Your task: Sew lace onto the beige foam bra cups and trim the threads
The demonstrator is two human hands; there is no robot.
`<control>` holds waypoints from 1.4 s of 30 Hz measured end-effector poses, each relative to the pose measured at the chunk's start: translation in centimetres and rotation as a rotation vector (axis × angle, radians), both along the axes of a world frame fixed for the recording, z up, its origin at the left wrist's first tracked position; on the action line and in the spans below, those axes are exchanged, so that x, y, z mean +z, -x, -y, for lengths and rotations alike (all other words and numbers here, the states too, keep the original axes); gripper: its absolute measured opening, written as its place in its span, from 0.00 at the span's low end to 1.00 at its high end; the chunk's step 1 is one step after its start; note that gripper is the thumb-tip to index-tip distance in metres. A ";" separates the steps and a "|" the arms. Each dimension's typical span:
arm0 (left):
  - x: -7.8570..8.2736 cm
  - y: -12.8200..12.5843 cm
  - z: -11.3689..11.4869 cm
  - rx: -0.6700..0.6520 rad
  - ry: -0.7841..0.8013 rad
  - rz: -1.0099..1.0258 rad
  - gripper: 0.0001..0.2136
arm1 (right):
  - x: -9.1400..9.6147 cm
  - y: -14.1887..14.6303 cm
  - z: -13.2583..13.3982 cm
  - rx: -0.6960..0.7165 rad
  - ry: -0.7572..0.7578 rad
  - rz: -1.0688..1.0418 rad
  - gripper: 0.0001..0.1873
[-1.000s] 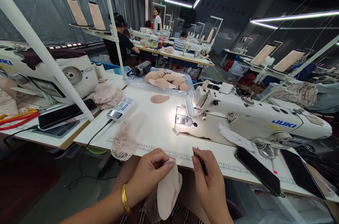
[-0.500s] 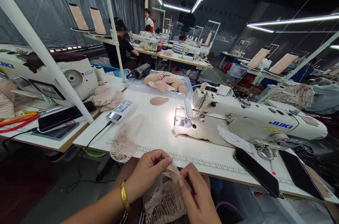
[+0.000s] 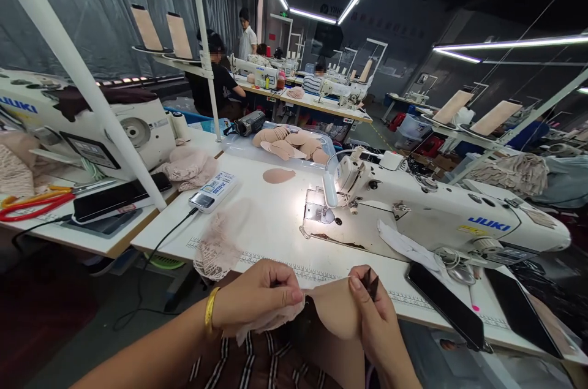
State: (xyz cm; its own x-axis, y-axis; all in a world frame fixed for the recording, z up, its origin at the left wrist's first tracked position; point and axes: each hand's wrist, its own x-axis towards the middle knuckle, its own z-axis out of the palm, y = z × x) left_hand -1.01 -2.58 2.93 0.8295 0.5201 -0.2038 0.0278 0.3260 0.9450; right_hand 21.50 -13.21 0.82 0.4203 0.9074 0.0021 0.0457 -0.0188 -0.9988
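Note:
My left hand [image 3: 260,297], with a gold bangle on the wrist, is closed on the left edge of a beige bra cup with lace [image 3: 333,312], held just below the table's front edge. My right hand [image 3: 374,312] pinches the cup's right edge and also holds a small dark thread snipper [image 3: 369,280] between its fingers. The cup is stretched flat between both hands over my striped lap. Ahead stands the white JUKI sewing machine [image 3: 436,214] with its lamp lit over the needle plate [image 3: 319,212].
A lace piece [image 3: 218,245] hangs over the table edge at left. A control box [image 3: 212,191], a loose beige pad [image 3: 278,176] and a tray of cups [image 3: 289,143] lie farther back. Two phones [image 3: 445,303] lie at right. Other people sew at far tables.
The hands have spread apart, stretching the beige cup out flat between them; earlier it hung bunched with lace from the left hand. The view has shifted slightly right.

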 end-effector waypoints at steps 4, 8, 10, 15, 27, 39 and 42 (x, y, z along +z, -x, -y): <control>0.0 -0.1 -0.4 0.111 -0.190 0.061 0.21 | -0.4 -0.5 -0.4 0.147 0.033 0.024 0.22; -0.7 -0.1 -0.1 0.079 -0.042 0.079 0.23 | 0.6 -0.6 -0.8 0.381 0.108 0.141 0.22; -1.0 -0.1 0.1 0.061 -0.005 0.077 0.22 | 1.0 0.1 -1.0 0.476 0.088 0.175 0.23; -0.6 -0.2 0.0 0.084 -0.186 -0.021 0.19 | 1.5 2.6 -1.4 0.472 0.054 0.339 0.19; 0.1 -0.3 -0.4 -0.016 -0.149 0.024 0.25 | 3.1 0.5 -1.4 0.403 -0.001 0.612 0.22; -1.3 -0.6 -0.5 0.126 0.008 0.016 0.24 | -0.7 2.1 -0.7 0.088 -0.282 0.848 0.20; -1.4 -0.7 -0.4 0.136 0.003 0.038 0.23 | -0.8 3.0 0.0 0.104 -0.416 0.933 0.17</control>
